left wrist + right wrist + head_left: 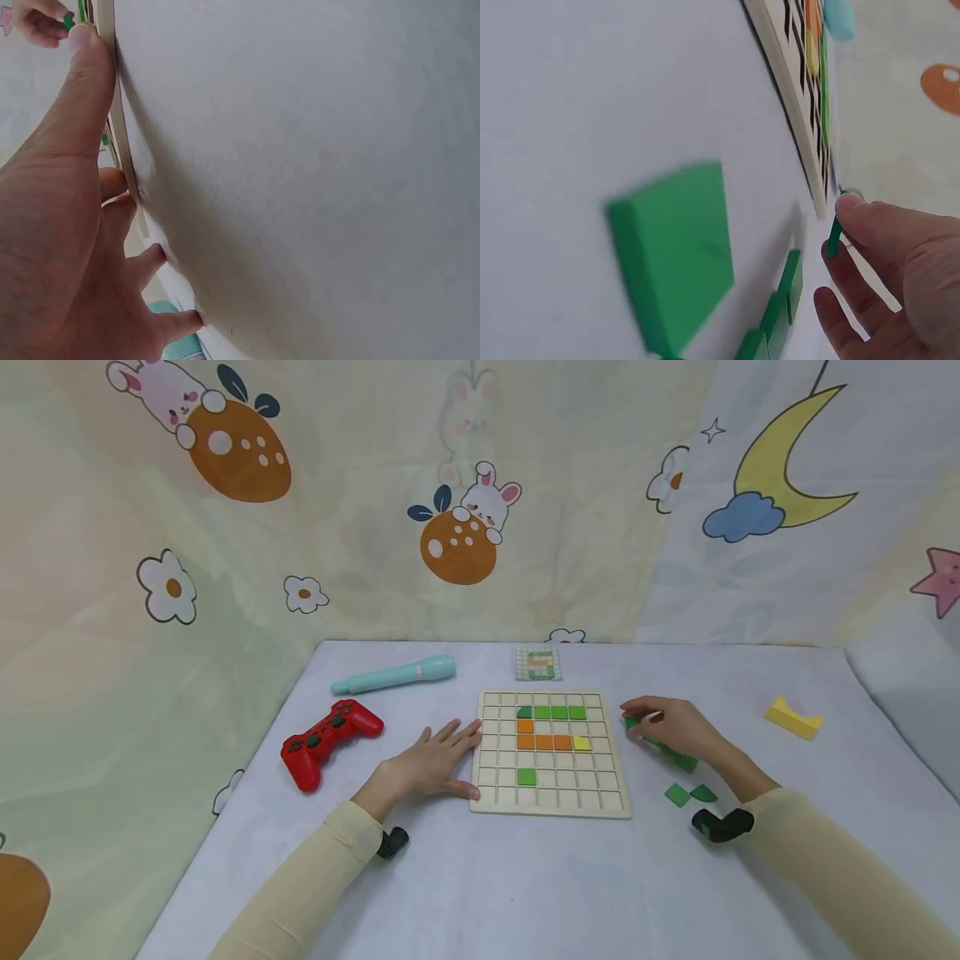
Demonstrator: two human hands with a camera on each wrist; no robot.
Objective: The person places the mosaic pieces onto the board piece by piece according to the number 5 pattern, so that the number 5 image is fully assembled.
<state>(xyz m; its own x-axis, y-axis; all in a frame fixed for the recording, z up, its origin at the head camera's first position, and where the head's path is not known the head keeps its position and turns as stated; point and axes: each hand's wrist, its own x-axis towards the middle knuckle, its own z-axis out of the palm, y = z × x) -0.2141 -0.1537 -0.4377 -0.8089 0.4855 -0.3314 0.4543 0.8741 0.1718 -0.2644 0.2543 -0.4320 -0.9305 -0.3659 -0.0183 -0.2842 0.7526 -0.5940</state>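
Note:
A pale gridded wooden board point(555, 802) lies mid-table. Along its upper part run a dark green tile point(524, 712) and light green tiles point(559, 712); below are orange tiles point(544, 742), a yellow tile point(582, 743) and a single green tile point(527, 777). My left hand point(429, 767) rests with spread fingers at the board's left edge, thumb against the edge. Off the right edge, my right hand point(678, 727) pinches a small green tile point(835, 236) between thumb and finger. Under that hand lies a row of green tiles point(681, 760); nearer me are a green square point(677, 794) and a rounded green tile point(704, 793).
A small pattern card point(537, 663) lies behind the board. To the left are a turquoise microphone-shaped stick point(397, 676) and a red game controller point(330, 742). A yellow notched block point(795, 719) sits far right. Printed cloth point(360, 527) hangs behind the table.

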